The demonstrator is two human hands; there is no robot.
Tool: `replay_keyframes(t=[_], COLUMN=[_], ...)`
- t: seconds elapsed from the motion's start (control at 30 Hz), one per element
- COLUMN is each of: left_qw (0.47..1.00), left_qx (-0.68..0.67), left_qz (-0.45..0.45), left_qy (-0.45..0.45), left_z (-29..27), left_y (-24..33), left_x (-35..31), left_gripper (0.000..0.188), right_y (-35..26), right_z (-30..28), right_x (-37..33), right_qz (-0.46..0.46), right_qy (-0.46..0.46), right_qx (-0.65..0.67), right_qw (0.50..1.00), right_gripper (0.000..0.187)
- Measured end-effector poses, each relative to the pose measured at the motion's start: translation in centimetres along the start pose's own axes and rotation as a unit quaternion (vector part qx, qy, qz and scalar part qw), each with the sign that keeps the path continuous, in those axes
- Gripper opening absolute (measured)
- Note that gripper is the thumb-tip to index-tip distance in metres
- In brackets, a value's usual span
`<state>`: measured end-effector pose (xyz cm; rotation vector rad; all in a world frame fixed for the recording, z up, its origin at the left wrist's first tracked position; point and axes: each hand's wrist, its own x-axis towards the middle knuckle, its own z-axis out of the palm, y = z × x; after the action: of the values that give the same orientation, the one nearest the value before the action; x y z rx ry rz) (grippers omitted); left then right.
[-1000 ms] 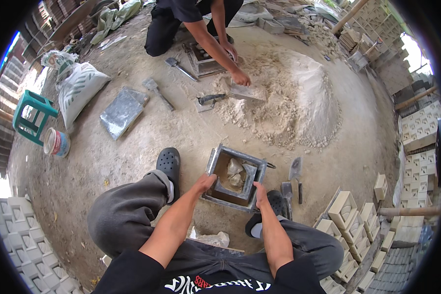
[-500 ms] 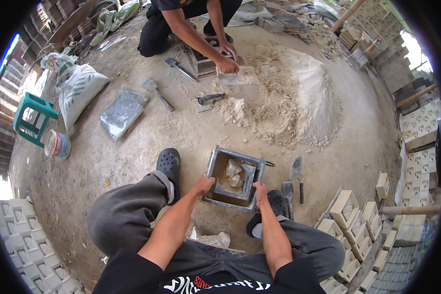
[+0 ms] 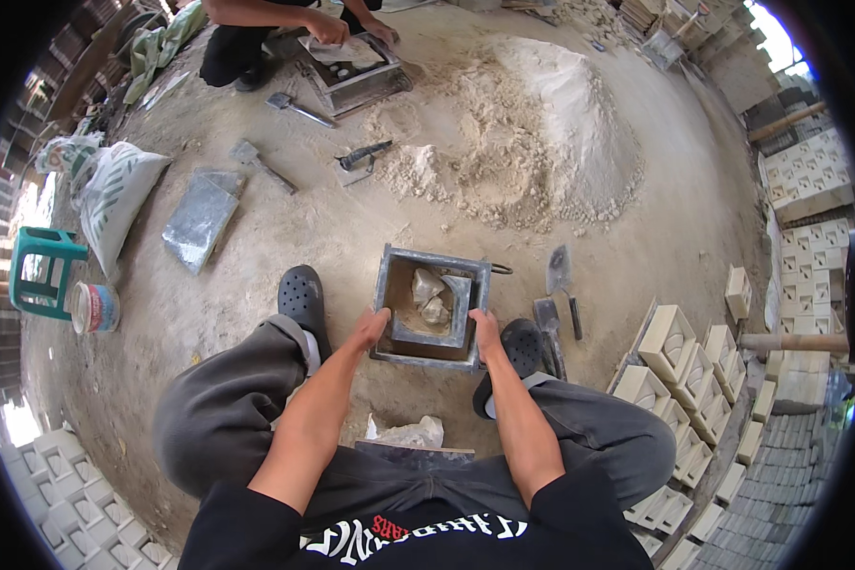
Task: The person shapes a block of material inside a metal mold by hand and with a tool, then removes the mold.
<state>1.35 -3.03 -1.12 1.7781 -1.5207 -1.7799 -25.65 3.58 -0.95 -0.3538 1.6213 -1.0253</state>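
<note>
A grey square metal mould box (image 3: pixel 442 257) is held between my two hands just in front of my knees. My left hand (image 3: pixel 370 328) is closed on its left wall, and my right hand (image 3: pixel 485 335) grips the right wall. Inside the box sits a smaller square metal frame (image 3: pixel 459 323) with a crumpled piece of clear plastic (image 3: pixel 428 288) in it. A thin metal handle (image 3: pixel 502 269) sticks out at the box's far right corner. Whether the box rests on the ground I cannot tell.
Trowels (image 3: pixel 559 271) lie right of my shoe. Ahead is a pale powder heap (image 3: pixel 579 123). A co-worker's hand (image 3: pixel 331 28) holds a sheet over another mould (image 3: pixel 366 90). Moulded blocks (image 3: pixel 670 337) line the right; a metal plate (image 3: pixel 199 220), sack (image 3: pixel 123 195) and green stool (image 3: pixel 43 252) are left.
The view has shifted, and my hands still hold the mould box. The co-worker's flat sheet has come off the ground and is over the other mould.
</note>
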Motion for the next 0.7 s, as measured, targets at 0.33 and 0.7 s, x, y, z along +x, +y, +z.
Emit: replay_keyframes(t=[0.33,0.7], left_qw=[1.000,0.987], left_qx=[-0.002,0.120], left_qz=[0.003,-0.023], left_qy=[0.029,0.106], left_z=[0.4,1.7], left_y=[0.1,-1.2], left_x=[-0.4,1.2], left_gripper=[0.046,0.067], right_y=[-1.2,-3.1], right_z=[-2.3,-21.6], right_x=[1.3,2.0], right_qz=[-0.006,0.227], right_qy=[-0.112,0.003], right_qx=[-0.173,-0.474], right_qw=[0.979,0.850], right_gripper=[0.078,0.024])
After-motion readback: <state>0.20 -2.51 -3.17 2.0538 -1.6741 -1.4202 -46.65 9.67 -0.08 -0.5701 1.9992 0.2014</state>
